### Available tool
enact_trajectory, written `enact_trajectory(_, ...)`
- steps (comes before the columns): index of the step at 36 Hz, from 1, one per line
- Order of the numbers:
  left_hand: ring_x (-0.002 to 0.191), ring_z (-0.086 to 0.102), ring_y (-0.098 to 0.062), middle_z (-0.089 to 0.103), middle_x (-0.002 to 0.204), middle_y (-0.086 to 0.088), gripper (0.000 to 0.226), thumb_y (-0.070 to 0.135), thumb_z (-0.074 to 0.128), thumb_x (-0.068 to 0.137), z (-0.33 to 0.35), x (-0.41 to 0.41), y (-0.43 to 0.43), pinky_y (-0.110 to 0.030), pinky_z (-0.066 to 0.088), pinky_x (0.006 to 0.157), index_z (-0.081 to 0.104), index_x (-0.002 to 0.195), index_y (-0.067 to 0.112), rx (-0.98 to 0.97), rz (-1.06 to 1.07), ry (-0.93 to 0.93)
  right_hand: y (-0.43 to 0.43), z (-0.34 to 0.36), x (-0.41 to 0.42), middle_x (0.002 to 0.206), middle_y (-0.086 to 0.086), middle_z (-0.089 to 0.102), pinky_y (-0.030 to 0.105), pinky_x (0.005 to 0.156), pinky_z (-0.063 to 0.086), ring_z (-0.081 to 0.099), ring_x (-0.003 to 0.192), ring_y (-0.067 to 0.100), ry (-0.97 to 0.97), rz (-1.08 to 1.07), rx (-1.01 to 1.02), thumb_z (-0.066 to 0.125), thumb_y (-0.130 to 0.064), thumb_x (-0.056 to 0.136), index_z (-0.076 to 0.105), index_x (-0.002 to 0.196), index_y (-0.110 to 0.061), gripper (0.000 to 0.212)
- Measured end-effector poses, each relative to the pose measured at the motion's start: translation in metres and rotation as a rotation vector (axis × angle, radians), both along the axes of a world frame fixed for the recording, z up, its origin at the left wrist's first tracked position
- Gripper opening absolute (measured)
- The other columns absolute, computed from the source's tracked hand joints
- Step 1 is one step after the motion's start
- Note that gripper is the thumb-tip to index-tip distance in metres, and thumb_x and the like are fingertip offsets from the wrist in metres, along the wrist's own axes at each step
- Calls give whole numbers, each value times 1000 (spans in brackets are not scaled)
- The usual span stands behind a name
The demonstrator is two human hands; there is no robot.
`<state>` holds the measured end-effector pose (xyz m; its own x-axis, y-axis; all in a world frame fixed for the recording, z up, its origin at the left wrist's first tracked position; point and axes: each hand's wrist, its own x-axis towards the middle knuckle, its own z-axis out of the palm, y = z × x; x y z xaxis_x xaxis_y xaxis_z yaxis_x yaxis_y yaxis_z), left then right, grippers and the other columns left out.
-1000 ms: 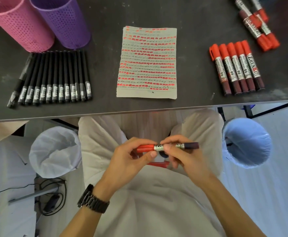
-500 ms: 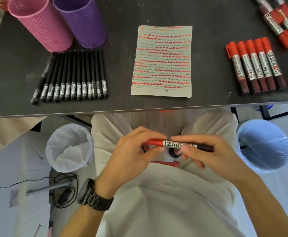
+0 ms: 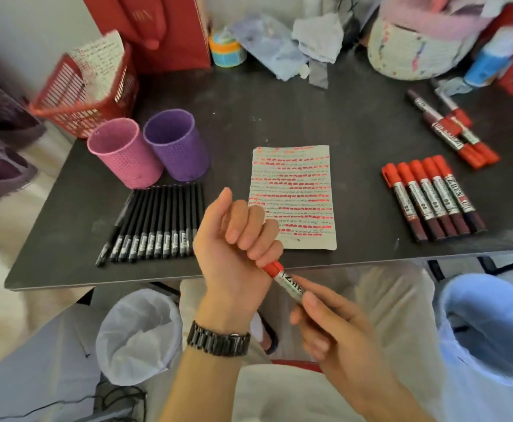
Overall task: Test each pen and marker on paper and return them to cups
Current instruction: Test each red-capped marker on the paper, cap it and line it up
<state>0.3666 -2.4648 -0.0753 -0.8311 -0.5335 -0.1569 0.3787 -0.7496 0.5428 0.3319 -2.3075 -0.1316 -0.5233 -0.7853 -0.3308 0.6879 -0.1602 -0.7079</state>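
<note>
A red-capped marker [image 3: 285,280] is held between both hands over the table's front edge. My left hand [image 3: 237,239] is curled round its red cap. My right hand [image 3: 331,327] grips the barrel lower down. The test paper [image 3: 294,178], covered in red and black strokes, lies mid-table. A pink cup [image 3: 124,153] and a purple cup [image 3: 177,144] stand at the left, both looking empty. A row of black pens [image 3: 155,226] lies in front of them. Red markers [image 3: 431,197] lie in a row at the right, with more red markers [image 3: 453,132] behind.
A red mesh basket [image 3: 82,99] with paper stands back left, beside a red box [image 3: 158,28]. Cloths [image 3: 285,44] and a round patterned basket [image 3: 416,53] crowd the back. Under the table are a white bin [image 3: 139,333] and a blue bin [image 3: 489,330].
Both hands have risen from the lap to the table's front edge. The marker has turned from level to slanted, my left fist now closed over the cap. The camera has tilted up.
</note>
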Motion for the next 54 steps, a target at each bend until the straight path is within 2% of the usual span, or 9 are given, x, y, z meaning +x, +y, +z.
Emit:
enact_trajectory(8, 39, 5, -8, 17, 41, 10, 53, 38, 47, 92, 0, -37, 17, -19, 7, 34, 20, 48, 25, 26, -120, -131, -2, 3, 18, 54, -8, 50, 15, 43, 34, 42, 49, 5, 326, -371, 259, 66, -35, 86, 79, 99, -28, 20)
enact_trajectory(19, 37, 5, -7, 11, 42, 10, 53, 35, 48, 90, 4, -58, 40, -18, 10, 30, 16, 49, 27, 119, -211, -150, 11, 23, 16, 55, -11, 46, 20, 42, 32, 39, 50, 5, 195, -511, 320, 69, -42, 83, 78, 94, -31, 17)
enact_trajectory(27, 35, 10, -6, 16, 40, 10, 56, 28, 46, 96, 3, -53, 29, -20, 12, 31, 22, 46, 25, 28, -128, -120, 23, 37, -20, 60, -2, 67, 14, 50, 38, 53, 48, 3, 568, -260, 406, 65, -33, 96, 76, 89, -34, 13)
enact_trajectory(34, 39, 16, -9, 19, 48, 7, 47, 31, 57, 86, -11, -49, 18, -21, 18, 35, 30, 50, 21, -82, -63, -252, 27, 27, -30, 97, -25, 69, 13, 73, 48, 66, 87, 4, 1005, -53, 574, 69, -39, 92, 71, 105, -46, 15)
enact_trajectory(37, 45, 41, -15, 41, 55, -1, 36, 29, 57, 91, -14, -53, 17, -24, 39, 43, 51, 57, 18, -277, -27, -337, 28, 20, -36, 98, -27, 68, 12, 76, 47, 65, 90, 1, 1087, -27, 604, 70, -40, 90, 68, 99, -55, 17)
enact_trajectory(40, 81, 69, -20, 70, 84, -2, 24, 18, 54, 102, -20, -55, 6, -31, 56, 71, 66, 81, 15, -685, 108, -470, 34, 14, -54, 92, -23, 72, 17, 76, 50, 67, 84, 3, 1072, -90, 650, 72, -42, 88, 66, 105, -59, 25)
enact_trajectory(44, 112, 56, 6, 66, 116, 25, 14, 45, 53, 99, -38, -48, -26, -18, 44, 88, 63, 109, 40, -1221, 198, -718, 48, 17, -103, 81, -20, 74, 14, 70, 50, 69, 75, 1, 1043, -300, 710, 80, -21, 84, 66, 96, -57, 41)
enact_trajectory(48, 131, 45, -8, 56, 138, 13, 47, 58, 42, 99, -59, -36, -48, -31, 37, 108, 58, 134, 30, -1637, 164, -898, 71, 25, -163, 85, -28, 71, 26, 73, 52, 66, 78, -8, 1027, -461, 848, 80, -24, 84, 64, 94, -45, 29)
enact_trajectory(54, 149, 31, -16, 45, 154, 10, 71, 65, 19, 91, -71, -32, -51, -40, 17, 124, 60, 137, 31, -1761, 4, -1010, 77, 24, -226, 83, -24, 65, 36, 75, 39, 61, 77, 17, 1111, -444, 1144, 71, -30, 88, 52, 101, -37, 24)
